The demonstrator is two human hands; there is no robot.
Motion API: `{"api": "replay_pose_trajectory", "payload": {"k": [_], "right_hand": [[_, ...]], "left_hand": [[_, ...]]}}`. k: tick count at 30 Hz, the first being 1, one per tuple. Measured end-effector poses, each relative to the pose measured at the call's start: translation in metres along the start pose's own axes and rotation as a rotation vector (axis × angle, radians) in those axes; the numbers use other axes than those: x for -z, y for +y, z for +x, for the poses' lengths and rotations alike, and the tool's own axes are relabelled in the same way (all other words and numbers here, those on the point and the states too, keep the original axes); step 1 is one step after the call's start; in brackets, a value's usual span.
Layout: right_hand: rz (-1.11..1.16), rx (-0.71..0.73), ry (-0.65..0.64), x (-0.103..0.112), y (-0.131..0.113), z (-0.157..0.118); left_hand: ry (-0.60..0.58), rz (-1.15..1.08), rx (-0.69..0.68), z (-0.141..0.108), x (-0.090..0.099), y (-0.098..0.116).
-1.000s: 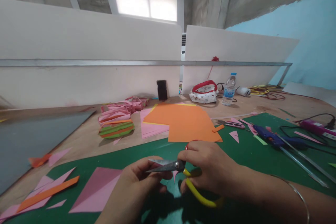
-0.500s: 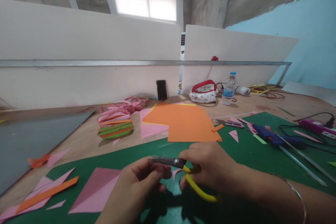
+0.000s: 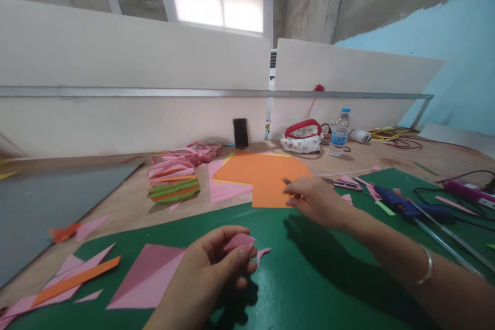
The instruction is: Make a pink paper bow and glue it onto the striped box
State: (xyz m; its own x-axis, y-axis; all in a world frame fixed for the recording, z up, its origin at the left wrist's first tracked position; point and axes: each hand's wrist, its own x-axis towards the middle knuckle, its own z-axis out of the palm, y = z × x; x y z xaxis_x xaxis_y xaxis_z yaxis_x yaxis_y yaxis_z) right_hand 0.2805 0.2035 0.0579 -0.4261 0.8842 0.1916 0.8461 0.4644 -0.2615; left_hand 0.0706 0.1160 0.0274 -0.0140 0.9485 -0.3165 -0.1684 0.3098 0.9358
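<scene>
Between the thumb and fingers of my left hand [image 3: 211, 268] is a small pink paper piece [image 3: 238, 241], held above the green mat [image 3: 309, 289]. My right hand [image 3: 319, 201] reaches over the large orange paper sheet [image 3: 266, 178], its fingers closed around scissors [image 3: 286, 181]. Only the dark tips of the blades stick out on the left; the hand hides the yellow handles. A curved pink scrap [image 3: 264, 253] lies just right of my left fingers. A bigger folded pink sheet [image 3: 145, 278] rests on the mat at the left.
Pink and orange strips [image 3: 77, 281] are scattered at the left. Behind lie a pink paper bundle [image 3: 178, 162] and a green-orange piece [image 3: 176, 190]. A phone [image 3: 240, 133], a pouch [image 3: 301, 139] and a water bottle [image 3: 339, 134] stand farther back. A blue glue gun [image 3: 398, 201] lies right.
My right hand has carried the scissors away from my left hand, forward onto the orange sheet. My left hand stays nearly in place, and the pink piece in it shows more clearly.
</scene>
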Motion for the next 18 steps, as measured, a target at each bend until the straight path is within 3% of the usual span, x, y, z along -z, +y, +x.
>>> {"api": "replay_pose_trajectory", "payload": {"k": [4,7,10,14,18], "right_hand": [[0.447,0.209,-0.073,-0.012,-0.041,-0.022],[0.573,0.156,-0.07,-0.022,-0.049,-0.027],[0.699,0.047,-0.125,-0.025,-0.045,-0.022],[0.75,0.068,-0.142,-0.024,-0.041,-0.02],[0.604,0.328,-0.068,-0.026,-0.041,-0.024]], "left_hand": [[-0.172,0.003,-0.033,0.0,0.0,-0.005],[-0.303,-0.03,-0.023,0.003,-0.001,-0.008],[-0.349,-0.064,0.004,0.006,0.0,-0.012],[-0.39,-0.107,-0.048,0.01,0.004,-0.017],[-0.345,-0.137,0.004,0.009,0.007,-0.019]]}}
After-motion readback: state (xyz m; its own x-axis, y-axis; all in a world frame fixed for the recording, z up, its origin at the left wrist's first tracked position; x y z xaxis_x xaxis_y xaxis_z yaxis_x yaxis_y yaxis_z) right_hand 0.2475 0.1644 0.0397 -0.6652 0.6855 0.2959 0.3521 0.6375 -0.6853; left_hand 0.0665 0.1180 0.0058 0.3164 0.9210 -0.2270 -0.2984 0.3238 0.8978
